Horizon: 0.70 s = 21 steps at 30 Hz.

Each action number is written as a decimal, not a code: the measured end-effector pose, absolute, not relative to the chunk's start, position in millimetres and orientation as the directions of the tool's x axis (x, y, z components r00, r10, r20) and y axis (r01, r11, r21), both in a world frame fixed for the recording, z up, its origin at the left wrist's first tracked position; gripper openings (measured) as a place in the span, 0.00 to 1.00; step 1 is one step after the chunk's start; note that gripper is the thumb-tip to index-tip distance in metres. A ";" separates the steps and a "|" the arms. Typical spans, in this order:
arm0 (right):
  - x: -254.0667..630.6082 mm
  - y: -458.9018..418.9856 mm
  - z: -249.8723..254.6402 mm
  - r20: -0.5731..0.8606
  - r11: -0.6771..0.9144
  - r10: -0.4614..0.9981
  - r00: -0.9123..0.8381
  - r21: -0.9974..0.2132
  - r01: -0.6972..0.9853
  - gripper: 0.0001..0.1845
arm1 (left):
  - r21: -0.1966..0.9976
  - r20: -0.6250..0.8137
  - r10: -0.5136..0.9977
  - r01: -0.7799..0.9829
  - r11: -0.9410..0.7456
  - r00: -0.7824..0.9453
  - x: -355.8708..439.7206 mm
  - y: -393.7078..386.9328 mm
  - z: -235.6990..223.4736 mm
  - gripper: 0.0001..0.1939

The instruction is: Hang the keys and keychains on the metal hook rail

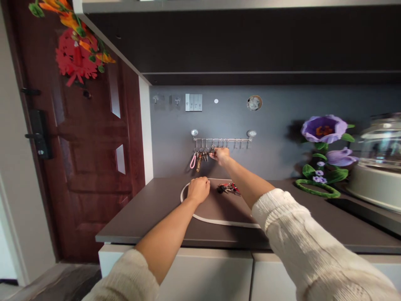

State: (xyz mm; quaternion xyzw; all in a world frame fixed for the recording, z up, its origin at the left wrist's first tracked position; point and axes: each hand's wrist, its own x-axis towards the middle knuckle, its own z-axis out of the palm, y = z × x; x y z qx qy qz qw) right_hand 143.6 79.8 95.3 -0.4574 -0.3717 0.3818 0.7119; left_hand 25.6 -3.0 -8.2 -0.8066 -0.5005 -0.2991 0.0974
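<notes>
My right hand (222,156) reaches up to the metal hook rail (222,140) on the grey wall, its fingers pinched on a key ring at one of the hooks. Left of that hand, key bunches (202,157) with a pink loop (193,161) hang from the rail. My left hand (198,189) rests curled on the brown mat (219,209) on the countertop; whether it holds anything is hidden. A bunch of keys with red parts (228,189) lies on the mat between my arms.
A dark wooden door (81,150) with a red ornament stands at the left. Purple felt flowers (324,154) and a glass-lidded appliance (379,163) sit at the counter's right. Light switches (193,102) are above the rail. White cabinets lie below the countertop (140,213).
</notes>
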 end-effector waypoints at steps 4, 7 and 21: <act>144.4 85.1 93.3 0.176 0.287 0.885 0.431 -0.935 -0.207 0.05 | 0.149 0.576 0.754 0.866 -0.478 0.317 26.0 -2.7 -8.6 0.17; 145.3 88.6 92.9 0.179 0.290 0.882 0.437 -0.935 -0.204 0.04 | 0.149 0.577 0.754 0.866 -0.477 0.315 25.9 -2.4 -9.1 0.17; 146.7 91.9 82.4 0.176 0.257 0.874 0.453 -0.958 -0.124 0.05 | 0.140 0.576 0.754 0.870 -0.472 0.316 25.1 -1.8 -9.0 0.16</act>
